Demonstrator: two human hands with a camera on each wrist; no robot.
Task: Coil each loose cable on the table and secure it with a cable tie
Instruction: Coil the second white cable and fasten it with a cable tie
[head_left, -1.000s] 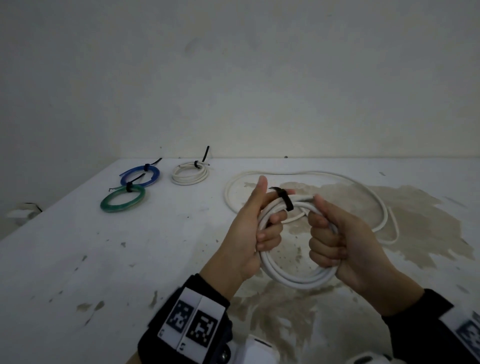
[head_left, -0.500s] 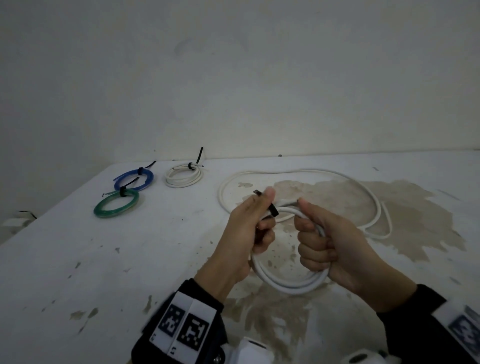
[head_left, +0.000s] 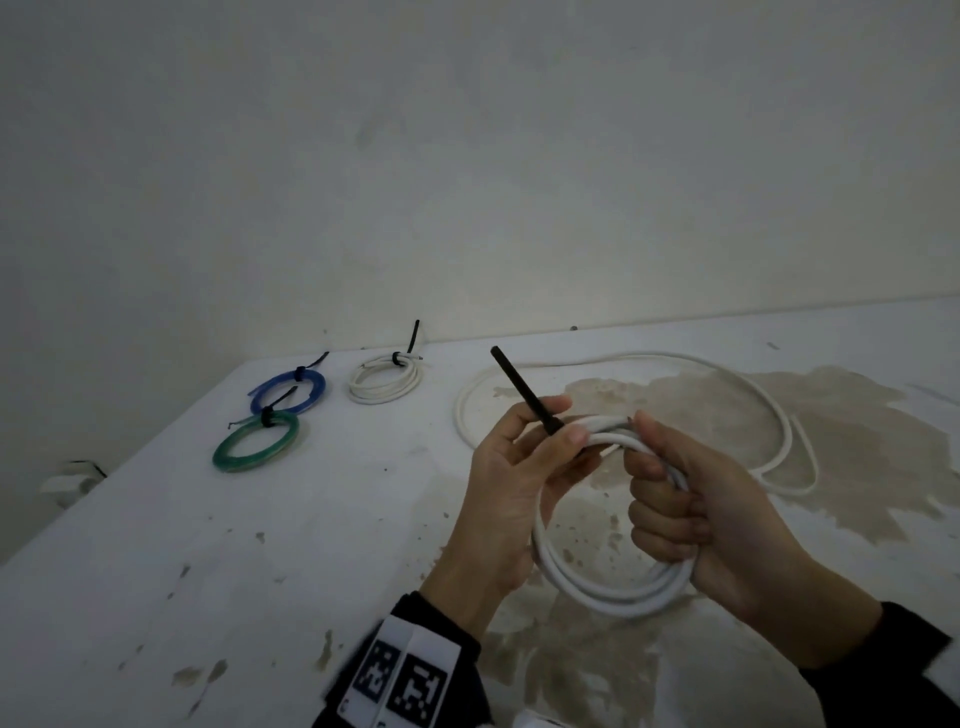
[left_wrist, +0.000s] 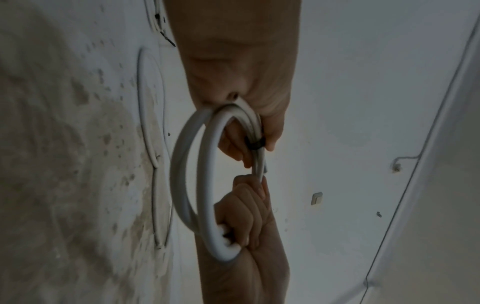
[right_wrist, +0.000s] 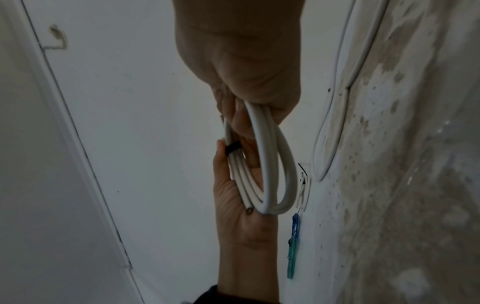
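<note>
Bench (head_left: 156, 561): white, stained brown on the right; carries every finished and unfinished cable.
Loose cable (head_left: 769, 410): white, sprawled in one wide loop at the far right of the bench; neither coiled nor tied; judged the last job left.
White coil in hand (head_left: 613, 587): held above the bench, between both hands; several turns gathered into a ring standing roughly upright, its plane facing the person; cut end visible against the left palm in the right wrist view.
Finished coils: green coil (head_left: 255, 450), blue coil (head_left: 289, 391) just behind and touching it, small white coil (head_left: 384, 383) well to their right; each flat on the bench with a black tie on it; three done.
Right hand (head_left: 696, 519): fist wrapped round the right side of the ring, steadying the turns.
Left hand (head_left: 519, 467): thumb and fingers pinching the tie at the top of the ring.
Cable tie (head_left: 524, 389): black; band wrapped round the bundle; free tail straight, long axis pointing up and away to the left; appears looped but perhaps not yet cinched; tail untrimmed.
</note>
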